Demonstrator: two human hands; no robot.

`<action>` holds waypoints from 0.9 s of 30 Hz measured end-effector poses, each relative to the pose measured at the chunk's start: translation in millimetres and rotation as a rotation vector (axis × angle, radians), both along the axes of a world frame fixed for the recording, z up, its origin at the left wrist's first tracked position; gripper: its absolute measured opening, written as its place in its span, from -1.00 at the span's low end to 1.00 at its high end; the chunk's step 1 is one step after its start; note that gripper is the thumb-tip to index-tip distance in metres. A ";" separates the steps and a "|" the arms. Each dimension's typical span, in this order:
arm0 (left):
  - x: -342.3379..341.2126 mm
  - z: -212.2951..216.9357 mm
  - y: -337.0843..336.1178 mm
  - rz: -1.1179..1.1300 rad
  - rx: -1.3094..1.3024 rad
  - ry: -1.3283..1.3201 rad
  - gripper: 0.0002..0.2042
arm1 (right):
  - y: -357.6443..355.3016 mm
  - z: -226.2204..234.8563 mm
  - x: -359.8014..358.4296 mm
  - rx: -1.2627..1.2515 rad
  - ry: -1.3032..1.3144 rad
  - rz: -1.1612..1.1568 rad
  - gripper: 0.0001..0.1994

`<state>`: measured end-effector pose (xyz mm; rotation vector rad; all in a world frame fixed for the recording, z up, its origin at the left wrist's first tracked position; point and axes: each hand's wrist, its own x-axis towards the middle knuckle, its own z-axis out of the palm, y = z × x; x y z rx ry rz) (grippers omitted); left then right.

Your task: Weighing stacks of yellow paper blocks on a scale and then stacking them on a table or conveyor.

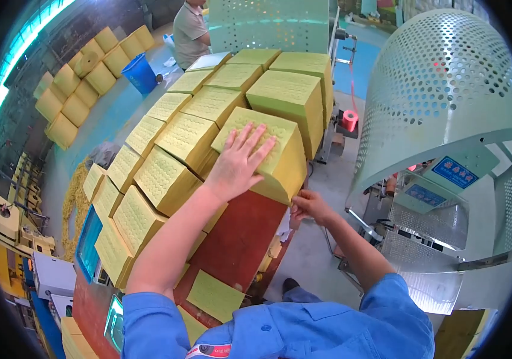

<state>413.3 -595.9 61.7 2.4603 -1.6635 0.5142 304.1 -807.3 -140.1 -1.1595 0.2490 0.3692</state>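
My left hand [239, 163] lies flat, fingers spread, on top of a tilted stack of yellow-green embossed sheets [280, 161] at the near right of a red table [238, 239]. My right hand [308, 206] sits at the lower right corner of that same stack, fingers pinched at its edge by the table's side. Whether it grips a sheet or something small is unclear. More stacks of the same sheets [172, 143] fill the table in rows behind and to the left.
A green perforated metal machine guard [441, 90] stands to the right. A loose sheet [214, 294] lies on the table near me. Another person [190, 30] stands at the far end. Yellow bundles [76, 90] and a blue bucket [139, 73] are on the floor.
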 end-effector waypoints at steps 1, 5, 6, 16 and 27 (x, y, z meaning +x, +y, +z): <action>6.9 -1.3 -4.0 0.017 -0.010 -0.024 -0.04 | -4.3 -1.7 10.3 -0.113 -0.059 -0.035 -0.77; 21.5 -3.1 -6.4 0.052 -0.025 -0.046 -0.02 | -4.5 12.5 25.1 -0.332 -0.149 -0.110 -0.74; 23.3 -2.9 -7.1 0.065 -0.014 -0.051 -0.03 | -2.9 15.7 26.0 -0.385 -0.163 -0.106 -0.74; 9.4 13.9 -12.9 0.149 0.032 -0.040 -0.05 | 28.0 52.3 -6.2 -0.279 -0.215 -0.302 -0.75; -201.0 -24.9 122.7 0.278 -0.806 0.156 -0.38 | 178.7 166.4 -95.2 0.113 -0.354 0.009 -0.86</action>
